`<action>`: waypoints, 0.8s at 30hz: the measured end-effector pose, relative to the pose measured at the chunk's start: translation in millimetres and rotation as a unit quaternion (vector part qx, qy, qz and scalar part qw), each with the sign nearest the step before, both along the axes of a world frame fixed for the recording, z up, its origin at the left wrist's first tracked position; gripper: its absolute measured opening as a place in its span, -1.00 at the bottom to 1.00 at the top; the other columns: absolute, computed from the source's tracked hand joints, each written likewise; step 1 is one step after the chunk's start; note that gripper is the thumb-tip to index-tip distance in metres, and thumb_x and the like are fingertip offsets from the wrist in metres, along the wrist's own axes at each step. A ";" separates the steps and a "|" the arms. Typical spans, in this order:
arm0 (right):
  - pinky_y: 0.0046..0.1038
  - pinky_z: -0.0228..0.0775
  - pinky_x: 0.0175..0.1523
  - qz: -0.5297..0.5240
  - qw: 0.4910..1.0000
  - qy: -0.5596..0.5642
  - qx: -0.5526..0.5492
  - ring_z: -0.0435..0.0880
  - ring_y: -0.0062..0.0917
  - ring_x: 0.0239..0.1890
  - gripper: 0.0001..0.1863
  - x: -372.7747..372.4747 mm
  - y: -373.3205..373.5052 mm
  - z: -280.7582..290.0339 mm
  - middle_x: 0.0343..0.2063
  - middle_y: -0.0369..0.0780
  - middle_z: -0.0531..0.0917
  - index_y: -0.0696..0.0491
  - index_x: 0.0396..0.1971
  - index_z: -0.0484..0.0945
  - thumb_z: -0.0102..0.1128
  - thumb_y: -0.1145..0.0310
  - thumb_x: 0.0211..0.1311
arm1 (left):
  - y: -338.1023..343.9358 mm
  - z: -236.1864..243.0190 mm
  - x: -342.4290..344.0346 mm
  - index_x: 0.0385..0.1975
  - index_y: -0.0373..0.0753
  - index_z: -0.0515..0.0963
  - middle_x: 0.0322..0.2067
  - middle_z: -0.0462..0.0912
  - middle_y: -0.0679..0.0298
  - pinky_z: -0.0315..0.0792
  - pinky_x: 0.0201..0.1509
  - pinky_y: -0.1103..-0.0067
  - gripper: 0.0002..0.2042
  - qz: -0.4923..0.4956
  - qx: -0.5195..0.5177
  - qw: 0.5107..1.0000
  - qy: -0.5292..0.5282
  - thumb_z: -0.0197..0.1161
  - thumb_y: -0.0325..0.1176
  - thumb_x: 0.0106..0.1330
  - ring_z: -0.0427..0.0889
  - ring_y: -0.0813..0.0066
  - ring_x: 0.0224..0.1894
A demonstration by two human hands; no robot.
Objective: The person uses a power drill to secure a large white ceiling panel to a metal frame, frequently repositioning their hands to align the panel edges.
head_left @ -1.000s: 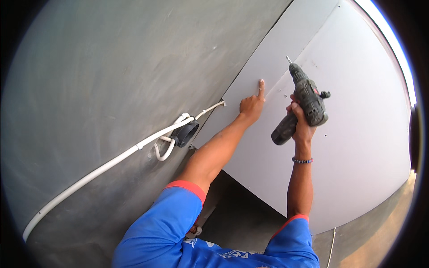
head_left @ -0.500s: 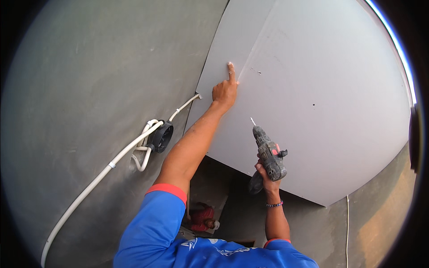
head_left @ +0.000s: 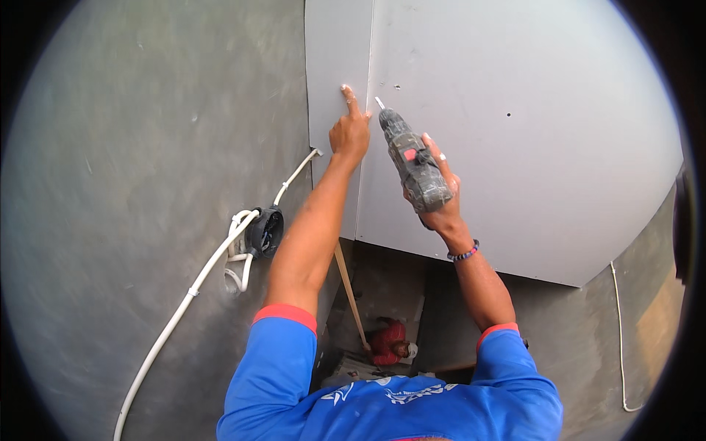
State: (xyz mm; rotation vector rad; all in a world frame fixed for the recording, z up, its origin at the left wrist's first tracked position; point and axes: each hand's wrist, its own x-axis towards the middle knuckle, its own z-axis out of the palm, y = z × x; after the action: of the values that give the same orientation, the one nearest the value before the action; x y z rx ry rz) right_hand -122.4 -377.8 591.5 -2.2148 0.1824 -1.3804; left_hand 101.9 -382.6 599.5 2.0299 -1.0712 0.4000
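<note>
My right hand [head_left: 446, 200] grips a dusty dark cordless drill [head_left: 415, 162], with one finger stretched along its side. The drill's pale bit [head_left: 379, 103] points up, just right of the seam in a large light grey board [head_left: 471, 169]. My left hand [head_left: 351, 136] touches the narrow board strip [head_left: 331, 44] left of that seam. Its index finger is stretched out and the thumb reaches the seam, while the other fingers are curled; I see nothing held in it. A chipped hole [head_left: 397, 87] and a dark round hole [head_left: 508, 115] mark the large board.
On the grey wall [head_left: 147, 147] at left, a white conduit [head_left: 173, 323] runs to a round black box [head_left: 265, 231]. Below the board, a person in red [head_left: 387, 342] is beside a long wooden pole [head_left: 348, 294]. A thin white cable [head_left: 619, 331] hangs at right.
My right hand has raised the drill up and left, bringing its bit close to the seam and my left hand. The view has shifted; the left hand still points on the strip.
</note>
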 end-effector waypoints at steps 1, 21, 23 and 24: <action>-0.39 0.52 -0.01 -0.007 0.999 -0.007 -0.034 0.70 -0.31 -0.12 -0.14 6.2 -0.9 8.8 -0.05 -0.04 0.65 0.04 0.35 0.22 0.37 0.53 -0.02 | 0.2 -0.3 -2.1 0.43 -0.27 -0.25 -0.46 0.66 -0.06 0.51 -0.30 0.15 -0.21 -0.002 0.001 1.000 0.005 0.11 -0.18 0.39 0.67 -0.06 -0.41; -0.27 0.54 -0.10 -0.078 0.985 0.006 -0.153 0.66 -0.08 -0.20 -0.14 47.3 -15.3 45.1 -0.05 -0.03 0.63 -0.13 0.36 0.24 0.34 0.48 -0.03 | 0.9 -12.7 4.9 0.43 -0.32 -0.31 -0.43 0.66 -0.08 0.50 -0.24 0.13 -0.23 -0.034 -0.051 0.997 -0.037 0.03 -0.38 0.36 0.67 -0.06 -0.37; -0.24 0.55 -0.10 -0.072 0.984 0.003 -0.164 0.66 -0.09 -0.16 -0.13 47.8 -17.6 44.2 -0.06 -0.03 0.63 -0.12 0.36 0.21 0.37 0.41 -0.04 | 1.5 -12.1 5.2 0.43 -0.32 -0.29 -0.43 0.66 -0.08 0.50 -0.24 0.12 -0.26 -0.038 -0.062 0.997 -0.037 0.00 -0.35 0.39 0.67 -0.07 -0.37; -0.22 0.55 -0.10 -0.069 0.983 0.001 -0.168 0.65 -0.09 -0.14 -0.11 47.9 -18.9 43.2 -0.07 -0.03 0.63 -0.11 0.37 0.19 0.38 0.37 -0.04 | 2.0 -13.0 5.9 0.43 -0.31 -0.28 -0.42 0.66 -0.08 0.50 -0.24 0.12 -0.28 -0.039 -0.066 0.996 -0.037 -0.01 -0.33 0.40 0.67 -0.08 -0.37</action>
State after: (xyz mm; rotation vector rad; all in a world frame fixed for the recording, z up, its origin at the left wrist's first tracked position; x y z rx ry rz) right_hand -74.5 -396.6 634.7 -2.5191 0.1103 -1.5798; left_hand 107.8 -380.6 586.5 1.8633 -1.1345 0.4948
